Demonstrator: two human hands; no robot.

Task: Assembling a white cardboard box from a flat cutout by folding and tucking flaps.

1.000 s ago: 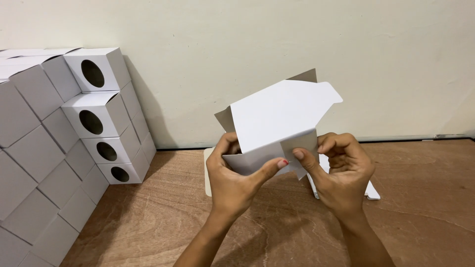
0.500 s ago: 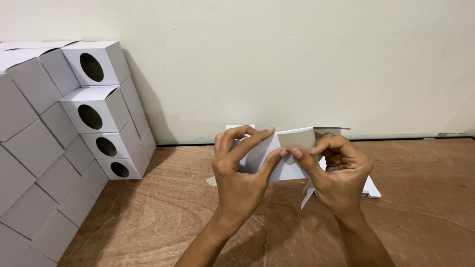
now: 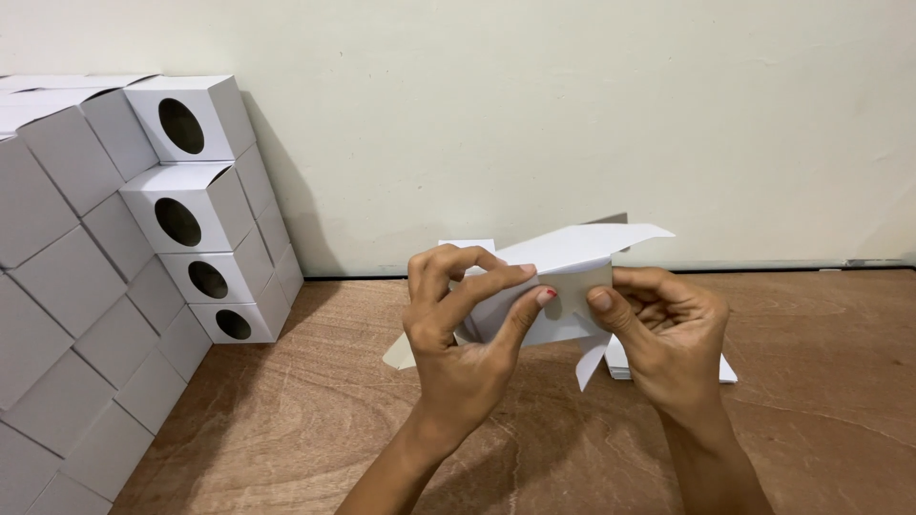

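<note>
Above wooden floor [image 3: 286, 420], both hands [image 3: 458, 334] pinch white carton [image 3: 563, 277].

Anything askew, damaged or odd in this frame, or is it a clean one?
Nothing stands out. The left hand and right hand hold a half-folded white cardboard box above the wooden table. The finished boxes on the left sit stacked on the diagonal, but evenly. No tears or spills visible.

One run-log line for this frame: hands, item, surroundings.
left hand: grips white card box blank | right hand: pinches its flap | behind: flat blanks on wooden table | left: stacked white boxes
</note>
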